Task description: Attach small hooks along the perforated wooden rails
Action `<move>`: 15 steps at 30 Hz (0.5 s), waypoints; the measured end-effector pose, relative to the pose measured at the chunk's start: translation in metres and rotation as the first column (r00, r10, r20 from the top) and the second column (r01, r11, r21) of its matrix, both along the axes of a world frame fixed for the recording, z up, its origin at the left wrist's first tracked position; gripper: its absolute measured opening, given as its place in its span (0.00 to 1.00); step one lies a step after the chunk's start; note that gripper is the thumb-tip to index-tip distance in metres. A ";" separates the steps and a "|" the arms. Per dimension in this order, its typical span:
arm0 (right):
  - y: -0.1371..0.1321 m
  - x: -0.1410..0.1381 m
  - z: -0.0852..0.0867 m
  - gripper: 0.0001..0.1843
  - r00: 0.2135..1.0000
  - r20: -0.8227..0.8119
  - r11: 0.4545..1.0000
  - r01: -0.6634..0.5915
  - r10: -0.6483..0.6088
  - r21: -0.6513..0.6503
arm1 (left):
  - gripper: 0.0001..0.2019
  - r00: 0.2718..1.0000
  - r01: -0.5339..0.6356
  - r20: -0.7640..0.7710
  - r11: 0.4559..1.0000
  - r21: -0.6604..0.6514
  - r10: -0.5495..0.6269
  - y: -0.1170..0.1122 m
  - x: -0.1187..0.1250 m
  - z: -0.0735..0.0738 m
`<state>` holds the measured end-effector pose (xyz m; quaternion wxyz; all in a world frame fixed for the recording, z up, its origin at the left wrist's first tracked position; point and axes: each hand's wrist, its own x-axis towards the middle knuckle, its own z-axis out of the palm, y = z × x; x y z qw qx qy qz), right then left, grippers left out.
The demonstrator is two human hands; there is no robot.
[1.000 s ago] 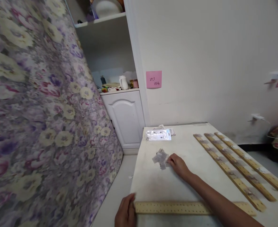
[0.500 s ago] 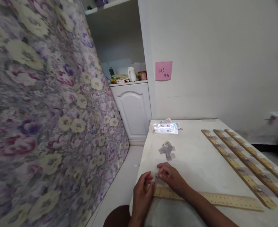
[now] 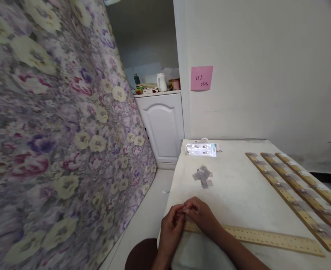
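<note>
My left hand [image 3: 171, 224] and my right hand [image 3: 199, 213] meet above the near left part of the table. Their fingertips pinch together around a small shiny metal clip [image 3: 184, 211], mostly covered by the fingers. Just below the hands lies a wooden strip with rows of holes [image 3: 269, 238]; my right forearm crosses over its left part. Beyond the fingers rests a small pile of clear plastic tabs with metal clips [image 3: 202, 176].
Three wooden strips [image 3: 283, 190] fitted with clear tabs and metal clips lie side by side at the right. A clear package [image 3: 200, 149] is at the table's back left. A floral curtain [image 3: 78, 157] hangs left, and a white cabinet [image 3: 164, 127] stands behind.
My right hand has moved left, so the fingertips of both hands now meet. A clear tab that showed between them is now hidden. The view has shifted slightly.
</note>
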<state>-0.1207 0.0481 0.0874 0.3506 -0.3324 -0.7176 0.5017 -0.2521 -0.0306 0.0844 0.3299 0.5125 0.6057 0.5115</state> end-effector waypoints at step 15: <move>-0.005 0.004 -0.019 0.07 0.987 -0.113 0.953 -0.143 0.116 -0.268 | 0.16 0.984 -0.162 0.066 0.986 -0.028 0.163 0.004 -0.008 -0.007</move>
